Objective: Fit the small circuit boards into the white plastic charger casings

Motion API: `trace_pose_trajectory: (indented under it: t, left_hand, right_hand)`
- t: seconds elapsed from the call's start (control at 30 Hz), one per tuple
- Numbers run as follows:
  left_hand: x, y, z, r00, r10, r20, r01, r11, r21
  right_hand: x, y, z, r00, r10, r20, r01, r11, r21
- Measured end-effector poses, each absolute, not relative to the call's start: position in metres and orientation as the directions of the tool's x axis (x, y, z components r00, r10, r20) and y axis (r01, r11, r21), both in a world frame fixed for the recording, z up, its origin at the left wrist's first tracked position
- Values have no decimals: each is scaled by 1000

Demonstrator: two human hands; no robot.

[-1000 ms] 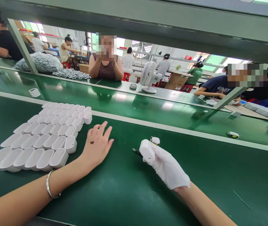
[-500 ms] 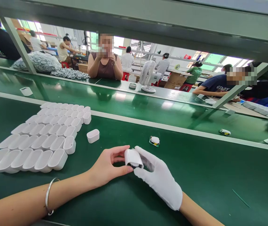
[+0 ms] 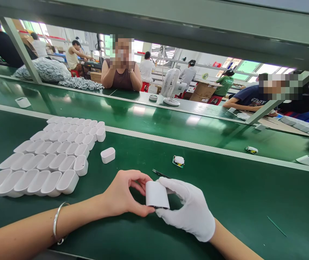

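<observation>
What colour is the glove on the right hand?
White; the glove shows best in the head view.

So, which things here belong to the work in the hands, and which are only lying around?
In the work:
- white casing, held by the bare left hand and the gloved right hand
- rows of white shells
- single shell apart from the rows

Lying about:
- tweezers
- small circuit part
- desk fan
- tape roll
</observation>
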State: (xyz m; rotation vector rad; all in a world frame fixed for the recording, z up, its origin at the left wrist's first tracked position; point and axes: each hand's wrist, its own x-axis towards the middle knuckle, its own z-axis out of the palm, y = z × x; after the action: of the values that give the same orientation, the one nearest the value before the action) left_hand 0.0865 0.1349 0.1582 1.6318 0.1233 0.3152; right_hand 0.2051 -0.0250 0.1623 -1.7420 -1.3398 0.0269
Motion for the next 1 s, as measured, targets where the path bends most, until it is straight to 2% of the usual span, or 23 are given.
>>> trace_pose_trajectory:
  t: [0.07,0.13,0.23,0.33,0.43,0.5,0.63,0.77,0.87,0.93,1.0]
  left_hand:
    - [85,131,159,956,274,105,-91,-63,994]
    - [85,129,159,958,279,70,-67,-21,998]
    - [87,129,155,959,284,19,-33,45,998]
    - [90,132,150,953,302,-6,-31,116,993]
    - [91,135,148,958,281,50,-94,146,985]
    - [91,136,149,964,241,111,-144,121,982]
    - [91,137,150,972,185,146,-164,85,983]
    - [87,134,149,967,169,190,-196,19,980]
    - [83,128,150,968,141,207,-207,-15,978]
    - [80,123,153,973,144,178,-179,-7,984]
    - [80,121,156,978,170,120,-126,22,992]
  right_hand:
    - [202,-26,162,411,781,470,730,27,-683]
    - [201,-27,162,451,804,388,650,3,-760]
    - [203,-24,159,548,814,194,442,-85,-893]
    - [206,-19,157,590,806,48,211,-97,-973]
    - [208,-17,157,571,821,21,105,-48,-993]
    - [208,-17,160,532,843,74,164,-17,-986]
    - [206,-21,166,457,857,240,427,26,-904]
    - [201,-25,170,403,813,421,633,85,-770]
    - [197,-28,173,339,773,536,722,151,-675]
    - [195,-29,175,331,780,531,707,168,-687]
    - [195,-29,177,366,828,426,617,127,-776]
